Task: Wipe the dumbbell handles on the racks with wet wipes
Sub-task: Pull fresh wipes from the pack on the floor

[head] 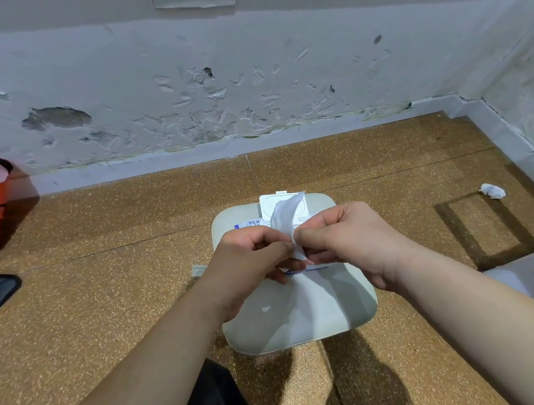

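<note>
Wet wipe (284, 217), pinched near its lower end by fingers (275, 249) of left hand (250, 260) and right hand (347, 237) over its pack (267, 206) on the white stool (315, 322), looks light, limp, damp (probably tear-prone), best held by corners.

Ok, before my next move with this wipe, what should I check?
1. Grip: left hand and right hand both pinch the wet wipe: ok.
2. Wipe free of the pack: lower end hidden by the fingers: cannot tell.
3. Lid shut: it stands open: not ok.
4. Pack resting on the seat: ok.
5. Dumbbells in view: none: not ok.
6. Floor tidy: a crumpled wipe lies there: not ok.
</note>
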